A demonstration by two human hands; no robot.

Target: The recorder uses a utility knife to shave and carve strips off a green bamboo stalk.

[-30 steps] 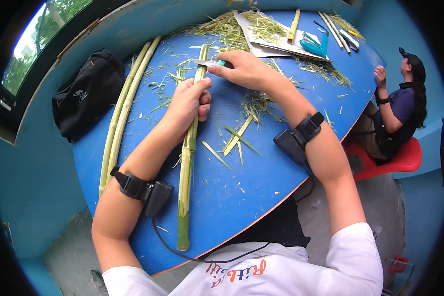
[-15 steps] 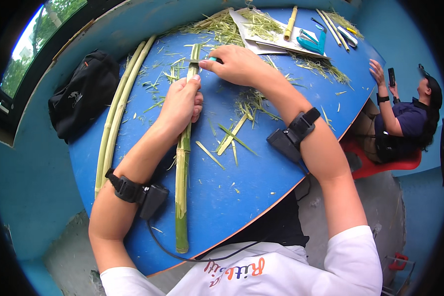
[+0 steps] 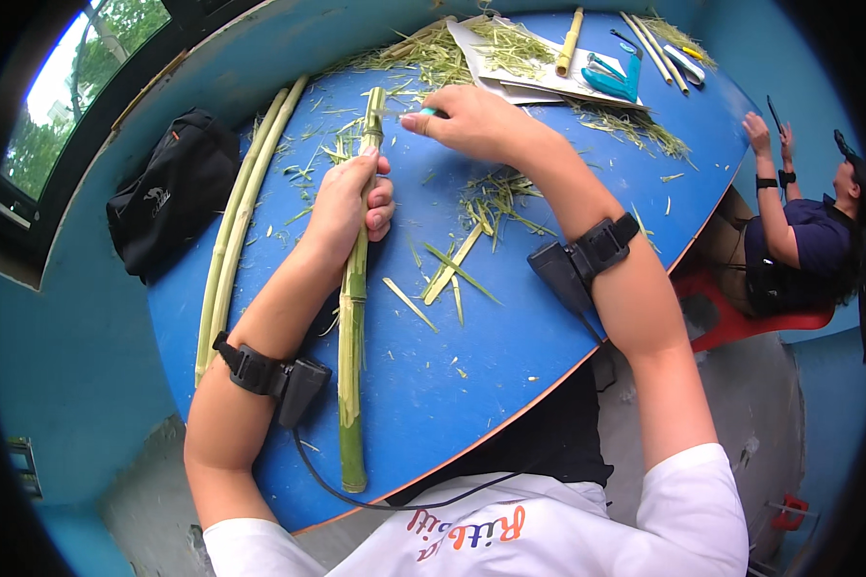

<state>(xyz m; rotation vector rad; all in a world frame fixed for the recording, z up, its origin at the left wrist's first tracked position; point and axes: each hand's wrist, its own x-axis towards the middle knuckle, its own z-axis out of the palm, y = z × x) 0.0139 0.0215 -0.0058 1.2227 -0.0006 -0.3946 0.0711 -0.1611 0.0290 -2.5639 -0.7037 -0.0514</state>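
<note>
My left hand (image 3: 354, 204) is wrapped round the upper part of a green bamboo stalk (image 3: 352, 356), thumb lying along it. The stalk runs down toward the table's near edge, its skin pared pale in long strips. Just right of its far end, my right hand (image 3: 471, 123) is closed on a small knife (image 3: 427, 112) with a teal handle. Its thin blade points left at the stalk and is blurred; whether it touches, I cannot tell. Green shavings (image 3: 491, 207) and flat peeled strips (image 3: 454, 262) lie right of the stalk.
Two long peeled stalks (image 3: 237, 231) lie left, beside a black bag (image 3: 175, 192). At the back are shaving heaps (image 3: 423, 58), a short stalk piece (image 3: 570, 43), a teal tool (image 3: 614, 79) and thin sticks (image 3: 656, 53). Another person (image 3: 799, 231) sits at right, by the blue table's (image 3: 510, 356) edge.
The knife has moved slightly right of the stalk, whose far end has tilted a little left. The left hand keeps its grip. The person at right has raised both hands.
</note>
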